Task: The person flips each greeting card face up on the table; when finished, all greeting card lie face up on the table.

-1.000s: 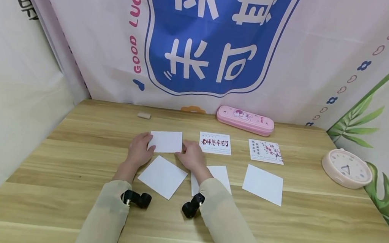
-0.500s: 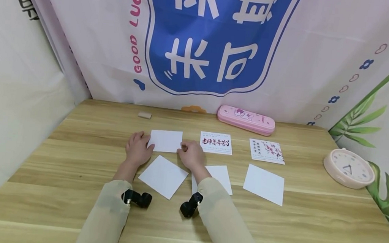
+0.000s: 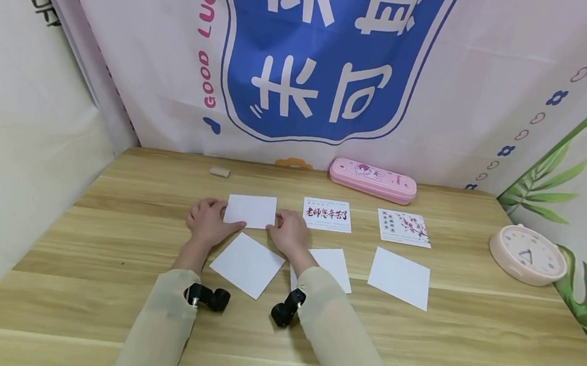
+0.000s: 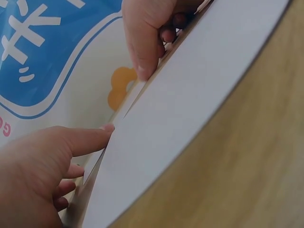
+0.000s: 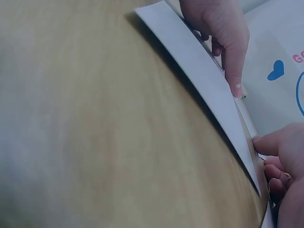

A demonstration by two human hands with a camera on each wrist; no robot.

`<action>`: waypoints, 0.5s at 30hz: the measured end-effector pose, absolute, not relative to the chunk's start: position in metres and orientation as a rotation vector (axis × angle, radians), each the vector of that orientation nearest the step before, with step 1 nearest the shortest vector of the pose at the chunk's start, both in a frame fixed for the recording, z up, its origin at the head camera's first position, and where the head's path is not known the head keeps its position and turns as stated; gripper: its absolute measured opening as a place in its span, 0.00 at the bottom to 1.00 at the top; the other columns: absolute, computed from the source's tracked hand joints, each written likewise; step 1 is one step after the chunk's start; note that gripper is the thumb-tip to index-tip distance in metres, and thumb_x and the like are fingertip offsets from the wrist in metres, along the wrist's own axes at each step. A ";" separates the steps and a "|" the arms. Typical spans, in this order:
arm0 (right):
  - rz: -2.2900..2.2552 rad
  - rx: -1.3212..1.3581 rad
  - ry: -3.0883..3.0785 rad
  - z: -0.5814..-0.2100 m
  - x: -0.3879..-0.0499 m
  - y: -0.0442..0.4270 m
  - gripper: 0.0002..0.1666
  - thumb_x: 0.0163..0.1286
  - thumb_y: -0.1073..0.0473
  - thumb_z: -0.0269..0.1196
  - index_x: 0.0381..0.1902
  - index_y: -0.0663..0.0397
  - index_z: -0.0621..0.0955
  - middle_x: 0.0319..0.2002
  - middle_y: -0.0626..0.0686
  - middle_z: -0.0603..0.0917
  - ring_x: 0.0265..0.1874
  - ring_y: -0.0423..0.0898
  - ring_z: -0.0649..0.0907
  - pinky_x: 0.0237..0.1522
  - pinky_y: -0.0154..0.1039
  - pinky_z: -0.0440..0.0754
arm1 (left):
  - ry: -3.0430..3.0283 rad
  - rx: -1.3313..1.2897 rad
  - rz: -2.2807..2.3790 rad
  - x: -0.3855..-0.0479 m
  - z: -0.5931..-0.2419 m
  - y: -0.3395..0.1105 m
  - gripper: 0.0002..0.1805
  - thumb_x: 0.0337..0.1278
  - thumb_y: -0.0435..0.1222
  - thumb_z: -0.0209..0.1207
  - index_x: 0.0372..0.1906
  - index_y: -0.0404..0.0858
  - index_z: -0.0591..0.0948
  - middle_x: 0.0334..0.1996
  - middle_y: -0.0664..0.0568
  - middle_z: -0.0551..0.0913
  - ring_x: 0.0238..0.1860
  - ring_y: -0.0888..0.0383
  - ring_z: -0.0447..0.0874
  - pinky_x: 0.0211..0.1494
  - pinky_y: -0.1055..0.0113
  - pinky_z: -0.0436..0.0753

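In the head view a blank white card point(image 3: 250, 211) lies on the table between the two hands. My left hand point(image 3: 209, 222) is at its left side, with the thumb stretched along the card's lower edge. The right hand point(image 3: 290, 233) has its fingers curled at the card's right edge and pinches the lower right corner. Closer to me lie a tilted blank card point(image 3: 247, 265), another blank card point(image 3: 331, 268) partly covered by the right wrist, and a third blank card point(image 3: 400, 278). To the right are a card with red lettering point(image 3: 328, 215) and a blossom-printed card point(image 3: 404, 228).
A pink pencil case point(image 3: 373, 181) lies at the back of the wooden table point(image 3: 84, 281). A small beige cylinder point(image 3: 219, 172) sits at the back left. On the right stands a round pink clock point(image 3: 528, 254). Printed cloth point(image 3: 173, 127) hangs behind the table.
The card between the hands has straightened slightly. My left thumb has moved off its left part to the lower edge, and the left fingers have spread. The right hand has barely moved.
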State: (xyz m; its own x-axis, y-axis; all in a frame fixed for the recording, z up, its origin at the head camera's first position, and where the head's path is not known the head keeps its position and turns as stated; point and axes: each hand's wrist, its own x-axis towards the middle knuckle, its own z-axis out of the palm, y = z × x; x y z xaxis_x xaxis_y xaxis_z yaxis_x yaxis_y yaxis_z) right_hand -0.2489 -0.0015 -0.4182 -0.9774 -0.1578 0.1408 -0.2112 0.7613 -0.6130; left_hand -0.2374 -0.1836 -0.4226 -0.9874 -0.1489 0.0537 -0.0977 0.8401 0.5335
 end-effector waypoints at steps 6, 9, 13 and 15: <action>1.018 0.321 -2.894 -0.419 -0.250 -0.001 0.24 0.50 0.54 0.64 0.46 0.54 0.77 0.23 0.46 0.74 0.26 0.42 0.72 0.27 0.34 0.68 | -2.953 0.229 -0.853 -0.238 -0.421 -0.184 0.39 0.37 0.54 0.61 0.55 0.35 0.67 0.55 0.35 0.56 0.56 0.38 0.44 0.50 0.44 0.45; 1.020 0.340 -2.895 -0.419 -0.250 0.000 0.23 0.50 0.54 0.65 0.46 0.54 0.78 0.23 0.46 0.74 0.26 0.42 0.73 0.27 0.34 0.69 | -2.969 0.240 -0.878 -0.238 -0.420 -0.183 0.40 0.37 0.54 0.61 0.55 0.35 0.66 0.55 0.34 0.55 0.55 0.38 0.45 0.49 0.45 0.47; 1.025 0.358 -2.899 -0.418 -0.251 0.002 0.21 0.49 0.56 0.65 0.44 0.53 0.78 0.20 0.46 0.73 0.24 0.42 0.73 0.25 0.34 0.68 | -2.985 0.267 -0.905 -0.239 -0.419 -0.181 0.41 0.37 0.53 0.62 0.56 0.34 0.65 0.55 0.33 0.54 0.54 0.38 0.46 0.49 0.46 0.50; 1.039 0.359 -2.898 -0.417 -0.251 0.002 0.17 0.49 0.57 0.65 0.40 0.52 0.79 0.18 0.45 0.72 0.23 0.42 0.72 0.23 0.33 0.68 | -2.990 0.277 -0.914 -0.240 -0.418 -0.181 0.41 0.37 0.52 0.62 0.57 0.34 0.64 0.55 0.33 0.54 0.53 0.38 0.47 0.49 0.47 0.50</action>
